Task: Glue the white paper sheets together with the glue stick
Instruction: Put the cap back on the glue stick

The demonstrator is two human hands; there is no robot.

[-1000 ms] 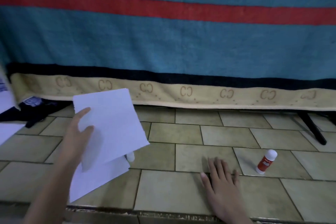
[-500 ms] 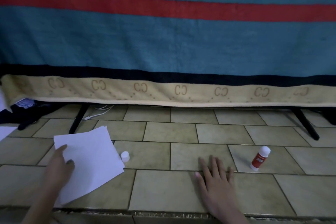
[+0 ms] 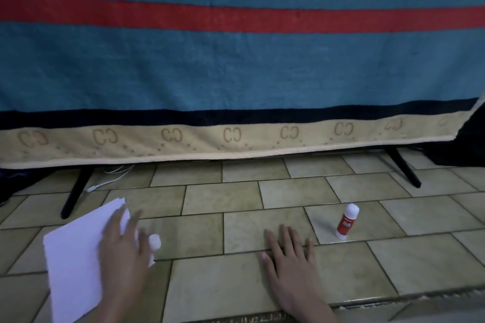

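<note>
My left hand (image 3: 123, 249) lies flat on the paper (image 3: 76, 257) on the tiled floor (image 3: 236, 283), fingers spread, with the white cap (image 3: 154, 242) just beside my fingertips. My right hand (image 3: 288, 262) rests flat on the tiles. The glue stick (image 3: 347, 221) stands upright near it, before a striped towel (image 3: 236, 65).

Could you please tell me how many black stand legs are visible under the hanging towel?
2. One leg slants down at the left, just beyond the paper; the other leg slants at the far right. Further legs may be hidden behind the towel.
</note>
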